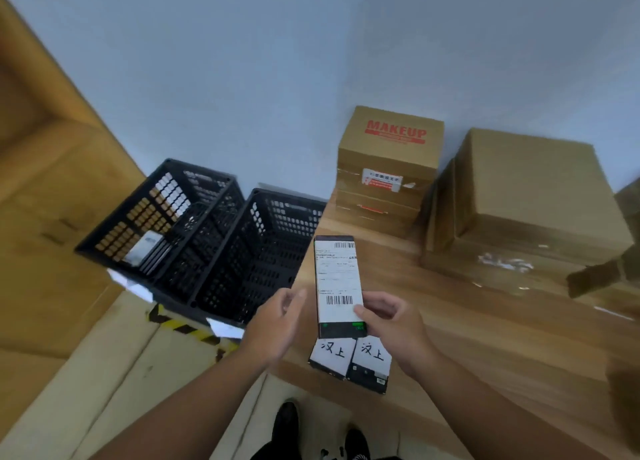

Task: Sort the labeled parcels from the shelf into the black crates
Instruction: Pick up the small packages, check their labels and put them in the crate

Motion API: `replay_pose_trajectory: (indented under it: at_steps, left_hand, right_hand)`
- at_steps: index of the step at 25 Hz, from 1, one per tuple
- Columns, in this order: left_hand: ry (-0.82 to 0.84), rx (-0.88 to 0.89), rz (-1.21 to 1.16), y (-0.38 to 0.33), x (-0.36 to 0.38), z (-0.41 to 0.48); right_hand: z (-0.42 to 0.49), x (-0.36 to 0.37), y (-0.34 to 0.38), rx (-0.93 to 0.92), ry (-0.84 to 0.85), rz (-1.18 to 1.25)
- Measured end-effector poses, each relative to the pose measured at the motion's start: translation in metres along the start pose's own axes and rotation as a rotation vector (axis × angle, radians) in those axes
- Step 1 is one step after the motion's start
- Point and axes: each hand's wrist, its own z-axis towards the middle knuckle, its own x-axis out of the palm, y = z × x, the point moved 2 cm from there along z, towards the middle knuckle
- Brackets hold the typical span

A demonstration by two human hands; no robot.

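The right hand (391,321) pinches a labeled parcel (337,272) just right of the black crates (242,245), the left hand (273,321) open nearer them; the label is probably being read, and next the matching crate must be chosen.

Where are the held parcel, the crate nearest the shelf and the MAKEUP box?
held parcel (337,279): head view, middle of its white label.
crate nearest the shelf (294,217): head view, its far mesh wall.
MAKEUP box (396,134): head view, red lettering on its top face.
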Motion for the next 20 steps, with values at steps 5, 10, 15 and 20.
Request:
replay_pose_trajectory:
  at_steps: [5, 10, 15, 20]
  left_hand:
    - [-0.280, -0.060, 0.296, 0.048, -0.025, -0.048]
    - [-0.420, -0.130, 0.365, 0.085, -0.044, -0.088]
    - [-0.516, -0.216, 0.359, 0.123, -0.073, -0.120]
    - [-0.568, -0.294, 0.299, 0.167, -0.106, -0.137]
  right_hand:
    - [0.011, 0.037, -0.006, -0.058, 0.134, -0.181]
    - [0.001, 0.087, -0.005, -0.109, 0.295, -0.270]
    - [-0.006, 0.148, -0.004, -0.129, 0.439, -0.341]
    - [-0.018, 0.213, -0.002, -0.166, 0.528, -0.427]
